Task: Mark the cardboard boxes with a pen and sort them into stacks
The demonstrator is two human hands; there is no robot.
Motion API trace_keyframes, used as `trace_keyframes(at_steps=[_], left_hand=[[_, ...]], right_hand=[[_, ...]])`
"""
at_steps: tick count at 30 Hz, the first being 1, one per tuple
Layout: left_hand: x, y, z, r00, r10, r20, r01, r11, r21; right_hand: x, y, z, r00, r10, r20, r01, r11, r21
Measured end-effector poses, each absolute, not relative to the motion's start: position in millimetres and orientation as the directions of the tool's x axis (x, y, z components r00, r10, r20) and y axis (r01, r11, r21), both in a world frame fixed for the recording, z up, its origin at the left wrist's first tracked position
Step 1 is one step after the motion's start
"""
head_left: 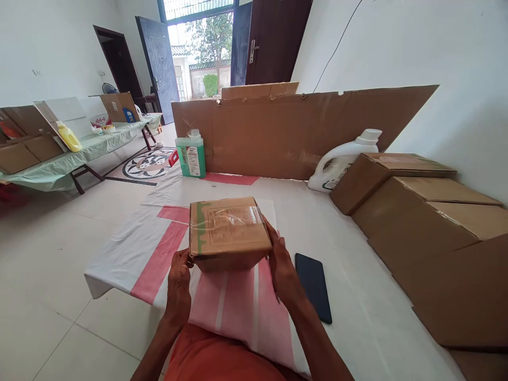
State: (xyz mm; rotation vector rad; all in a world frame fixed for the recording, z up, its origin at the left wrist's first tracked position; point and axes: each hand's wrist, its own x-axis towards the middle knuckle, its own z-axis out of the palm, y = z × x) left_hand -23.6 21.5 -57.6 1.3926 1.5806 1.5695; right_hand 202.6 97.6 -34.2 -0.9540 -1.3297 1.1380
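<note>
I hold a small brown cardboard box [228, 230] with both hands, lifted a little above a table covered in a white and pink plastic sheet [151, 248]. Clear tape, a green stripe and a printed label cover the box's top. My left hand [179, 283] grips its near left corner. My right hand [282, 267] clasps its right side. A dark phone [313, 286] lies flat on the sheet just right of my right hand.
Several brown boxes [416, 211] are stacked at the right. A cardboard sheet [293, 132] stands across the back, with a green bottle [191, 154] and a white jug [343, 161] before it. Another covered table [67, 159] with boxes and a yellow bottle is far left.
</note>
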Motion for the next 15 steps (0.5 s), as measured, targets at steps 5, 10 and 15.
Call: trace_keyframes(at_steps=[5, 10, 15], left_hand=[[-31.4, 39.8, -52.4, -0.339, 0.887, 0.313, 0.326, -0.201, 0.924], [-47.5, 76.6, -50.6, -0.442, 0.854, 0.273, 0.241, -0.18, 0.954], [-39.9, 99.2, -43.8, -0.367, 0.882, 0.295, 0.212, -0.23, 0.95]], right_hand=[[196.6, 136.0, -44.3, -0.245, 0.951, 0.19, -0.181, 0.147, -0.972], [192.3, 129.0, -51.8, -0.19, 0.971, 0.145, -0.101, 0.128, -0.987], [193.7, 114.6, -49.8, -0.102, 0.981, 0.164, -0.013, 0.163, -0.986]])
